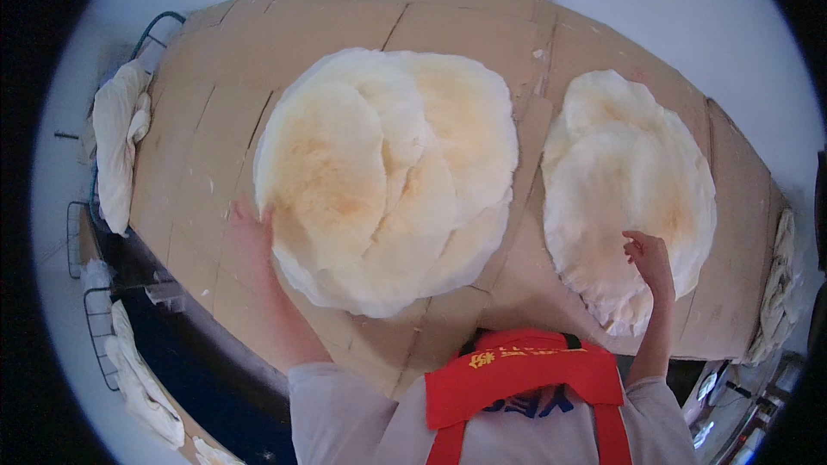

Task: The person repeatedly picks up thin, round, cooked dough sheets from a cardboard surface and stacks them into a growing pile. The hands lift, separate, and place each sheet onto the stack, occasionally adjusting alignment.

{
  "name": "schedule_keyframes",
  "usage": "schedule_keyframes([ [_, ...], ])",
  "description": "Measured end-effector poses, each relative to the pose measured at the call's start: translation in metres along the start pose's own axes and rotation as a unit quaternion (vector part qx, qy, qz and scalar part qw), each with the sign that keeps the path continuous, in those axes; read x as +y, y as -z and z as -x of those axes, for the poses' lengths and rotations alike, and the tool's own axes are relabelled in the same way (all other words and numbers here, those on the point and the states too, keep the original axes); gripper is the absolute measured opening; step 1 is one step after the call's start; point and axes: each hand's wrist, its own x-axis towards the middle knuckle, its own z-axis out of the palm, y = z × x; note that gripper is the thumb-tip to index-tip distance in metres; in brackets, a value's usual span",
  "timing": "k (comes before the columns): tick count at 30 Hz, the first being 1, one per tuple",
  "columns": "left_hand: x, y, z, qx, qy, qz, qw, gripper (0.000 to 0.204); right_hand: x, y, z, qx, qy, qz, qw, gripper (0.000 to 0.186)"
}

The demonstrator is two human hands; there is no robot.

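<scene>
On the cardboard [215,120]: cloth [116,142] at its left edge, left hand [250,228] flat against the left rim of the big flatbread stack [388,176], fingers hidden beneath, right hand [650,260] half-curled, empty, resting on the smaller stack [624,189] further right.

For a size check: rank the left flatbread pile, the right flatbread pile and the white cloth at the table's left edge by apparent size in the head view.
1. left flatbread pile
2. right flatbread pile
3. white cloth, though fisheye bending at the rim makes its size unsure.
</scene>
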Motion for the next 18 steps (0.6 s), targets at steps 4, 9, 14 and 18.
schedule_keyframes([
  [4, 0.031, -0.066, 0.038, -0.143, -0.083, 0.109, 0.980, 0.062, 0.046, 0.002, 0.003, 0.056, 0.047, 0.018, 0.997, 0.024],
  [9, 0.021, -0.068, 0.013, -0.078, -0.166, 0.035, 0.982, 0.044, 0.086, 0.006, 0.001, 0.184, 0.120, 0.066, 0.973, 0.049],
  [14, 0.233, 0.058, 0.091, -0.238, -0.152, 0.408, 0.868, 0.033, 0.109, -0.020, -0.011, 0.262, 0.113, 0.170, 0.943, 0.061],
  [18, 0.357, 0.047, 0.191, -0.448, -0.145, 0.520, 0.712, 0.025, 0.116, -0.029, -0.021, 0.289, 0.160, 0.219, 0.918, 0.038],
])
